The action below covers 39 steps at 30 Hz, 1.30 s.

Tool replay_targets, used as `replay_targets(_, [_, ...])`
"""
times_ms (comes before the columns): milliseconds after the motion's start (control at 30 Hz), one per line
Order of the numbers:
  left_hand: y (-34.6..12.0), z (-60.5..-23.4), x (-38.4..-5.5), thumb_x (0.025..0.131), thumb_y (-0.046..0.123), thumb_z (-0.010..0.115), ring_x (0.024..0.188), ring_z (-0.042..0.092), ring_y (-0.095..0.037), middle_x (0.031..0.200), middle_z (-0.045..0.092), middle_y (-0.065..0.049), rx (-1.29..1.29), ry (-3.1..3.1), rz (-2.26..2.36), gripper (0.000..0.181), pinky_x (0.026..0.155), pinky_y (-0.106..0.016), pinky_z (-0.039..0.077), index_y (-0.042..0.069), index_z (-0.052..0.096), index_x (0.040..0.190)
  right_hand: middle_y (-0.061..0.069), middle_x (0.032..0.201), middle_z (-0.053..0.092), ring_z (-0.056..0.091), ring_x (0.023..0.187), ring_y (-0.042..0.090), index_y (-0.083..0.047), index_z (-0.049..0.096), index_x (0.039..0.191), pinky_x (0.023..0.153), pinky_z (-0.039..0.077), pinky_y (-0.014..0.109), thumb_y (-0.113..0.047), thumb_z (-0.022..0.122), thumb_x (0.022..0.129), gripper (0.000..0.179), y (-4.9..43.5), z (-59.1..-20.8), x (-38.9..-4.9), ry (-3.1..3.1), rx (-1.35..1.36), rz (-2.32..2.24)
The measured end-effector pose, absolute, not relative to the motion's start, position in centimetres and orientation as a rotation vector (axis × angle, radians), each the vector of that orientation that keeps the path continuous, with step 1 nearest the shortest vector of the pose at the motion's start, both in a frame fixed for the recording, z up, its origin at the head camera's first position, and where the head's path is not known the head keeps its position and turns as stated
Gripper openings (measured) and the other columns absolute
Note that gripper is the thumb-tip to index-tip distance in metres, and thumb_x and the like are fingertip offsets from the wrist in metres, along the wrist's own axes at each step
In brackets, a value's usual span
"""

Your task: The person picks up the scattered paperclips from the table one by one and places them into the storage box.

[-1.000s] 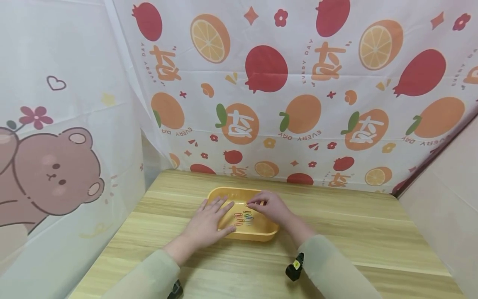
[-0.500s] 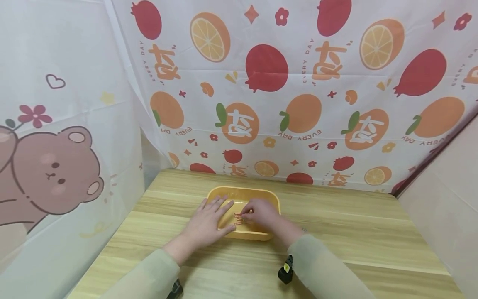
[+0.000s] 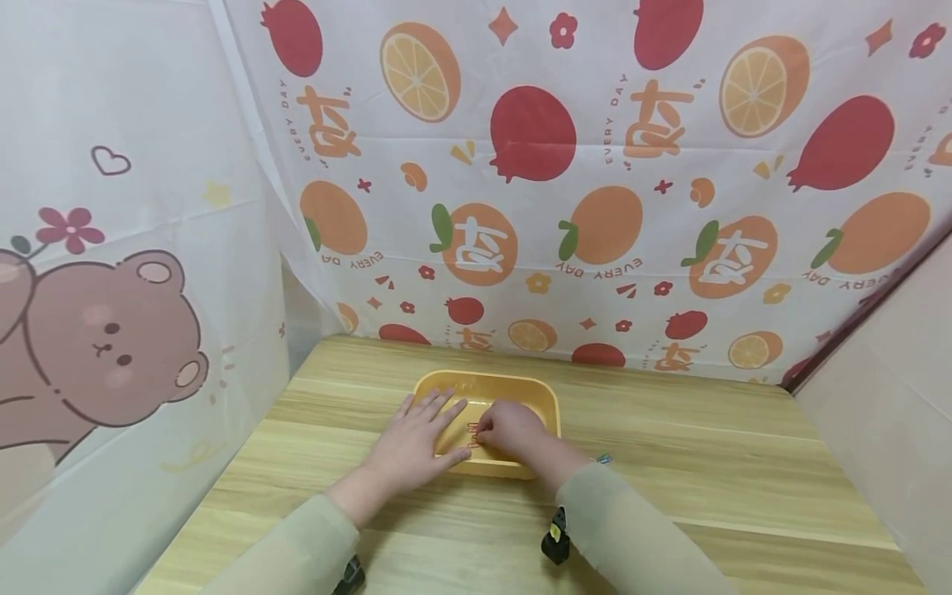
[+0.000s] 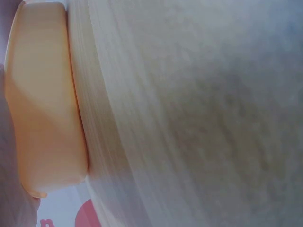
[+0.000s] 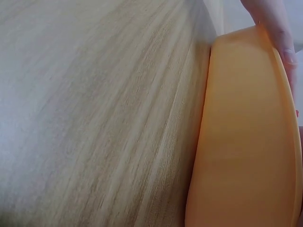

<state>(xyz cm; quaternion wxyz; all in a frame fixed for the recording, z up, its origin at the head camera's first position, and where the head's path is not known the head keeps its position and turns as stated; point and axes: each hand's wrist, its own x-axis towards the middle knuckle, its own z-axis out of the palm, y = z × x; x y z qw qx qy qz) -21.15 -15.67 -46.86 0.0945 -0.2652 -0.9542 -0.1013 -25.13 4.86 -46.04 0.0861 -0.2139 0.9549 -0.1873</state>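
A yellow plastic tray (image 3: 546, 397) holds several small red paper clips (image 3: 472, 430) lying on its floor. My left hand (image 3: 416, 438) lies with fingers spread over the tray's left side, the thumb along the front rim. Inside the tray, my right hand (image 3: 513, 428) has its fingers curled and thumb and fingertips pinched right at the red clips. A bit of red clip (image 5: 297, 113) shows above the rim by these fingers in the right wrist view. The rest of the tray floor under my right hand is hidden.
Some small green-blue clips (image 3: 604, 459) lie on the wooden table (image 3: 714, 471) right of the tray, partly behind my right forearm. A fruit-print cloth (image 3: 647, 273) hangs at the back, and a bear-print cloth (image 3: 149, 347) hangs on the left.
My right hand has moved from the tray's back right toward its front middle, down to the red clips, covering the multicoloured clips. Small clips beside the forearm have come into view. Left hand still.
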Motion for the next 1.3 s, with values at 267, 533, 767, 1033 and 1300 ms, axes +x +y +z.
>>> replay_targets(267, [-15.7, -47.0, -21.2, 0.091, 0.066, 0.054, 0.146, 0.03, -0.03, 0.16, 0.033, -0.005, -0.784, -2.828, -0.289, 0.077, 0.118, -0.058, 0.018, 0.025, 0.04, 0.154, -0.015, 0.078, 0.068, 0.061, 0.076, 0.006, -0.022, 0.079, 0.081, 0.074, 0.053, 0.03, -0.024, 0.075, 0.088, 0.008, 4.6, -45.9, -25.0, 2.867, -0.634, -0.548])
replay_targets(533, [-15.6, -47.0, -21.2, 0.091, 0.066, 0.054, 0.146, 0.029, -0.031, 0.16, 0.033, -0.005, -0.787, -2.839, -0.292, 0.077, 0.118, -0.058, 0.018, 0.026, 0.038, 0.154, -0.013, 0.083, 0.069, 0.06, 0.078, 0.007, -0.021, 0.081, 0.087, 0.075, 0.051, 0.03, -0.027, 0.075, 0.088, 0.008, 4.8, -46.0, -25.1, 2.857, -0.591, -0.614])
replay_targets(767, [-15.5, -46.9, -21.2, 0.091, 0.064, 0.057, 0.146, 0.031, -0.032, 0.159, 0.035, -0.007, -0.789, -2.821, -0.316, 0.076, 0.118, -0.059, 0.018, 0.023, 0.041, 0.153, -0.013, 0.088, 0.07, 0.059, 0.079, 0.007, -0.023, 0.08, 0.093, 0.075, 0.051, 0.031, -0.031, 0.073, 0.09, 0.011, 5.3, -45.9, -25.2, 2.806, -0.538, -0.743])
replay_targets(1033, [-15.5, -46.8, -21.3, 0.091, 0.065, 0.056, 0.147, 0.028, -0.031, 0.16, 0.033, -0.005, -0.79, -2.834, -0.32, 0.076, 0.119, -0.057, 0.015, 0.026, 0.038, 0.154, -0.008, 0.092, 0.068, 0.06, 0.089, 0.013, -0.019, 0.079, 0.103, 0.081, 0.052, 0.036, -0.031, 0.072, 0.092, 0.018, 6.1, -45.3, -25.4, 2.829, -0.524, -0.806])
replay_targets(1300, [-15.5, -46.8, -21.4, 0.091, 0.066, 0.055, 0.147, 0.029, -0.032, 0.16, 0.032, -0.006, -0.78, -2.836, -0.307, 0.077, 0.119, -0.058, 0.016, 0.024, 0.039, 0.154, -0.006, 0.097, 0.066, 0.058, 0.086, 0.014, -0.019, 0.078, 0.108, 0.074, 0.051, 0.035, -0.033, 0.071, 0.092, 0.022, 7.2, -44.2, -24.5, 2.908, -0.506, -0.902])
